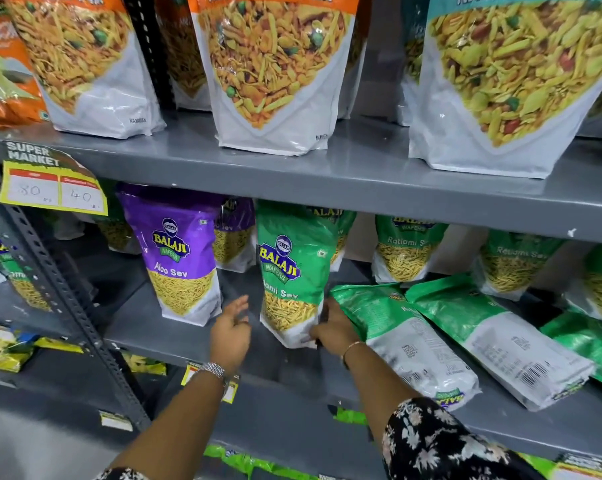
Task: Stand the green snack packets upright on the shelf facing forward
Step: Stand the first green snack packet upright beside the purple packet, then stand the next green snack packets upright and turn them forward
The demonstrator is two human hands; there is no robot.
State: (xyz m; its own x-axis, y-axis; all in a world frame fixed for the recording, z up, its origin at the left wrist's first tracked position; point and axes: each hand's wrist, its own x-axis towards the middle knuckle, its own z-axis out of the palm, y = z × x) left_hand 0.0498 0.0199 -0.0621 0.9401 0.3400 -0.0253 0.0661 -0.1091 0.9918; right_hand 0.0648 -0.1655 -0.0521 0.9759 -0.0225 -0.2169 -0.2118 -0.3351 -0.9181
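Note:
A green Ratlami Sev packet [294, 271] stands upright on the grey middle shelf [175, 336], front face forward. My right hand [334, 329] touches its lower right corner, fingers against the packet. My left hand [231, 332] hovers just left of it with fingers apart and nothing in it. Two more green packets lie flat with their backs up to the right, one [407, 337] next to my right hand, the other [497, 337] beyond it. A third green packet [590, 344] lies at the far right edge. Other green packets [405, 251] stand upright at the back.
A purple Aloo Sev packet [182, 258] stands left of my left hand. Large orange and teal snack bags [275, 71] sit on the upper shelf. A yellow price tag [52, 188] hangs at the left. A perforated metal upright [67, 299] borders the bay.

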